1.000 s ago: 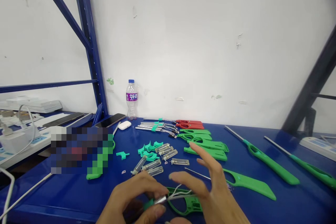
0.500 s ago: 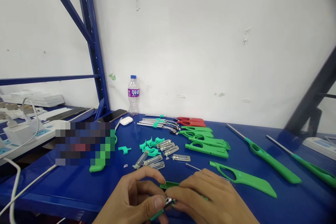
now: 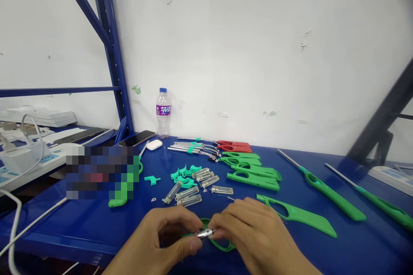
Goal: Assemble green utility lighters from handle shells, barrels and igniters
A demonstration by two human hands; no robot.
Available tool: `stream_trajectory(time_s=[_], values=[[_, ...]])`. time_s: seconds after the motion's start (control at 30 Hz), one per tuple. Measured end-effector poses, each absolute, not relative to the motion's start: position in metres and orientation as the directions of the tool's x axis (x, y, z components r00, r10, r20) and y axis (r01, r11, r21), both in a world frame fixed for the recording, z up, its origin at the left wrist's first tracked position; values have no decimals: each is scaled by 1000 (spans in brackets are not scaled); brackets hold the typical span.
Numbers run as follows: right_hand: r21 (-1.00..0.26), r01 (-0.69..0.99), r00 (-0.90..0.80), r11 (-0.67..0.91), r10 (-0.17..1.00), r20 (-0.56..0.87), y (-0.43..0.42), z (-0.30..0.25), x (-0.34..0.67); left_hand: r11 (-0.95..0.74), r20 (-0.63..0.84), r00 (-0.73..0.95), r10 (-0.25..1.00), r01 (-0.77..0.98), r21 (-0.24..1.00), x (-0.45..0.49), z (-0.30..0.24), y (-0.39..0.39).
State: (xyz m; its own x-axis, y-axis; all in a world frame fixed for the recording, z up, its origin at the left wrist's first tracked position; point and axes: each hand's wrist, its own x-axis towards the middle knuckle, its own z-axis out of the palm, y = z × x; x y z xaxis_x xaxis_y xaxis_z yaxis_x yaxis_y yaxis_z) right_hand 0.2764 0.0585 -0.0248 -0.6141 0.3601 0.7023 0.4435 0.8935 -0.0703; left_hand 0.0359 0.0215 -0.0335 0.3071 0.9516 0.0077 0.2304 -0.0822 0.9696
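Observation:
At the near edge of the table, my left hand (image 3: 167, 234) and my right hand (image 3: 254, 234) meet. Both are closed in a pinch at the two ends of a short silver metal piece (image 3: 204, 233); its full shape is hidden by my fingers. Directly below and behind it, a green lighter casing (image 3: 222, 247) shows its looped handle, partly covered by my right hand. Beyond my fingertips lie several clear fuel tanks (image 3: 190, 200) and a heap of teal triggers (image 3: 185, 176). A thin metal rod pokes out past my right knuckles.
Green half-shells (image 3: 300, 219) lie to the right, with two long-nosed lighters (image 3: 335, 197) farther out. Red shells (image 3: 234, 146) and metal lighter tubes (image 3: 193, 148) sit at the back. A bottle (image 3: 163, 114), phone (image 3: 137, 138) and white case (image 3: 154, 145) stand near the wall. Cables run along the left.
My hands have turned the metal piece, so more of its silver side shows. The casing's handle loop has come into sight under my right hand. The view has shifted slightly.

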Motion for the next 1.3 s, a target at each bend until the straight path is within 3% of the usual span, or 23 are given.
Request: stream_trajectory(time_s=[0.13,0.23,0.4,0.6,0.8,1.3], values=[[-133,492,-596,860,445,668,63,-33,276,-295,229,197,953,451,842,37,-42,24],[-157,508,-582,847,472,662,66,-40,275,-452,408,205,890,520,725,36,-50,26],[-145,501,-576,853,454,679,68,-45,270,-557,518,246,819,557,616,30,-55,28],[5,566,-625,825,424,655,67,-42,262,-553,525,258,811,629,546,32,-53,25],[123,591,-684,797,414,601,68,-49,258,-548,527,247,814,627,553,37,-58,29],[72,586,-674,807,436,597,71,-65,258,-579,570,251,782,631,516,37,-66,33]])
